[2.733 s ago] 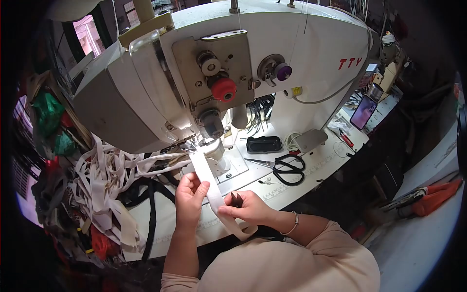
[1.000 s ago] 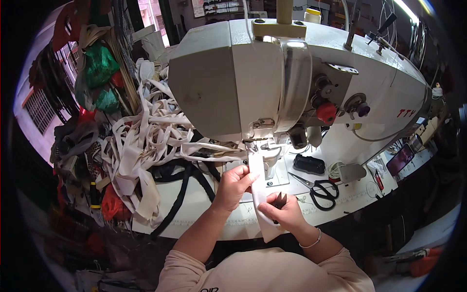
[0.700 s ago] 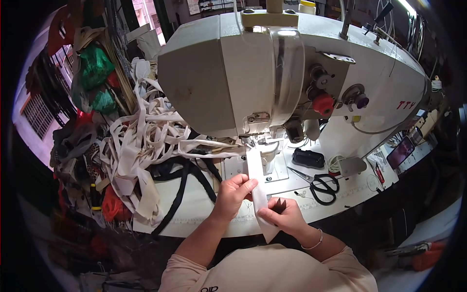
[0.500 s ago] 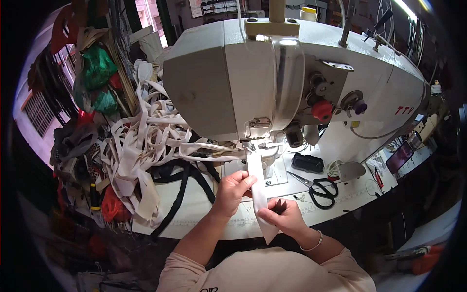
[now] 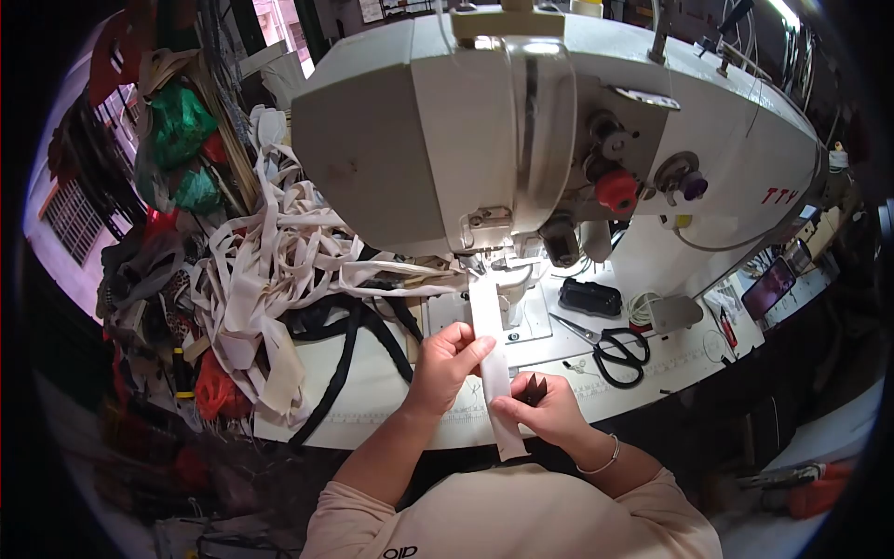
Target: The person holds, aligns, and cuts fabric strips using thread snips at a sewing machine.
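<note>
A white fabric strip [image 5: 488, 326] runs from under the sewing machine's needle area toward my body. My left hand [image 5: 447, 366] pinches its left edge between thumb and fingers, about midway along. Lower down, my right hand [image 5: 549, 411] grips the strip near its loose end. A dark thing with two pointed tips [image 5: 533, 389] sticks up from the right hand; the rest of it is hidden by the fingers. The sewing machine [image 5: 372, 149] stands directly ahead of both hands.
Tangled pale fabric strips [image 5: 265, 289] are piled at the left, with black strips [image 5: 340, 373] beside them. Black-handled scissors [image 5: 619, 358] and a black oblong case [image 5: 589, 297] lie to the right. A phone [image 5: 769, 289] leans farther right.
The strip's loose end has turned from a pointed, folded look to a flatter, squarer one. Both hands keep their grip and have barely moved. The view has shifted slightly.
</note>
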Demonstrator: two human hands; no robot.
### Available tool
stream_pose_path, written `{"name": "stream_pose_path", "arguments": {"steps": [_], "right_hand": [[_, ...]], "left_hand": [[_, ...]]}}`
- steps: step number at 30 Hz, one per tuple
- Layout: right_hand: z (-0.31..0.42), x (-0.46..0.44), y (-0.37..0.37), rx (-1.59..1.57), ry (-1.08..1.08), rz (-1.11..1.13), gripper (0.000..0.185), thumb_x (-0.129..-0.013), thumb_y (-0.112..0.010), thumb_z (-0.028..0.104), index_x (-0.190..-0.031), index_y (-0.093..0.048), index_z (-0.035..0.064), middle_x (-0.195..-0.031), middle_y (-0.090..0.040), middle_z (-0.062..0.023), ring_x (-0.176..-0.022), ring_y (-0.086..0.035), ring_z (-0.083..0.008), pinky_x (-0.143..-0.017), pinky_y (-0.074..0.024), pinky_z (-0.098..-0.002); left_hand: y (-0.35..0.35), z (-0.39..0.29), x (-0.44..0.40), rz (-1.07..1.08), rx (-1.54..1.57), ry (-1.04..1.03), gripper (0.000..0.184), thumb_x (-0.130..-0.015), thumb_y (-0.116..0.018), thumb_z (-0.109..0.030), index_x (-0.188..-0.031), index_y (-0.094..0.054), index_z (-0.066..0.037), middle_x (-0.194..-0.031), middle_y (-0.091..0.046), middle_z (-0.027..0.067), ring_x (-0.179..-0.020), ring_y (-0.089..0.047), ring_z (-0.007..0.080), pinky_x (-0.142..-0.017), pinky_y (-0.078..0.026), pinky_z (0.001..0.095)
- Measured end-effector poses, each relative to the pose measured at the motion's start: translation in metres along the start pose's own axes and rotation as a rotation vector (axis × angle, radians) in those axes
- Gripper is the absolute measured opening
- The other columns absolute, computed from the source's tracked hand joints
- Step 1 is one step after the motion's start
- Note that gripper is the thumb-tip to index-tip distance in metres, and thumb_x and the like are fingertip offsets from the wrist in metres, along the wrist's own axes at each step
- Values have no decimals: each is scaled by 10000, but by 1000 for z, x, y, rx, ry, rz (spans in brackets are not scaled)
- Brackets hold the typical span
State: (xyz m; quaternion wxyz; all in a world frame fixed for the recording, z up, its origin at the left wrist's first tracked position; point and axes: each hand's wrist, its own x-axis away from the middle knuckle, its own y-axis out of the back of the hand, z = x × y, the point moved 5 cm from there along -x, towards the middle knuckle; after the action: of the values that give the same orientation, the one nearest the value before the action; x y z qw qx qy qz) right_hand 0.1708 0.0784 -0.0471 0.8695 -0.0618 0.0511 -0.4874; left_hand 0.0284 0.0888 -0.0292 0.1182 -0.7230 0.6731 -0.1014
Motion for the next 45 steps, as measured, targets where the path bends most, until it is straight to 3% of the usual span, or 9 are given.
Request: {"name": "stream_pose_path", "arguments": {"steps": [7,12,36,37,40,41,43,44,45], "right_hand": [[3,6,-1,26,77,7,112,-745,-671,69,-694,-588,14,-571,-540,10,-477,-409,-38,-440,-331,-160],[1,5,-1,21,45,-8,115,-745,-670,67,-686,-587,13,-575,-543,8,-478,-406,-37,-440,-328,-159],[2,-14,-7,0,26,-12,116,-776,-634,85,-700,-578,18,-562,-530,15,-497,-423,-36,-472,-339,-151],[2,-10,-1,-8,15,-24,115,-779,-632,95,-705,-583,21,-573,-535,10,-499,-429,-38,-475,-341,-149],[2,-5,11,-70,-27,-88,89,-783,-618,78,-723,-591,18,-590,-547,-10,-497,-450,-47,-463,-350,-147],[1,-4,18,-122,-56,-144,64,-784,-607,53,-735,-593,14,-596,-555,-25,-493,-466,-54,-448,-356,-146],[-10,-5,34,-101,-136,-198,69,-793,-593,56,-748,-597,3,-610,-554,-33,-480,-450,-58,-434,-347,-149],[-15,-5,29,-99,-170,-147,69,-793,-593,56,-748,-597,3,-610,-554,-33,-480,-450,-58,-434,-347,-149],[-16,-6,25,-87,-126,-127,75,-794,-588,56,-744,-595,1,-614,-554,-37,-476,-443,-63,-428,-340,-150]], "left_hand": [[-1,-1,-4,54,157,61,133,-827,-521,-97,-865,-571,20,-728,-575,49,-595,-510,80,-566,-454,183],[-2,-9,-14,-2,87,49,120,-830,-498,-108,-857,-550,-3,-699,-524,20,-566,-441,53,-538,-393,155],[8,-1,2,-20,46,36,149,-808,-537,-63,-912,-552,43,-770,-583,85,-632,-522,110,-594,-455,208],[6,-3,1,-4,-53,3,152,-795,-535,-40,-923,-555,38,-799,-584,98,-662,-522,118,-595,-453,213],[12,-59,31,-240,-195,-523,153,-773,-494,-5,-918,-540,-20,-824,-549,82,-641,-455,111,-535,-411,204],[8,-102,44,-145,-550,-1043,148,-865,-465,-170,-932,-511,-46,-829,-529,85,-619,-420,133,-544,-416,240],[-25,-172,51,549,307,-1023,333,-889,-329,-146,-1164,-439,7,-1040,-547,186,-1033,-501,310,-915,-395,374],[-26,-200,47,737,267,-860,539,-933,-262,-383,-1313,-266,-1,-1279,-364,240,-1221,-322,379,-998,-322,448],[-12,-199,58,677,248,-867,539,-933,-262,-383,-1313,-266,-1,-1279,-364,240,-1221,-322,379,-998,-322,448]]}}
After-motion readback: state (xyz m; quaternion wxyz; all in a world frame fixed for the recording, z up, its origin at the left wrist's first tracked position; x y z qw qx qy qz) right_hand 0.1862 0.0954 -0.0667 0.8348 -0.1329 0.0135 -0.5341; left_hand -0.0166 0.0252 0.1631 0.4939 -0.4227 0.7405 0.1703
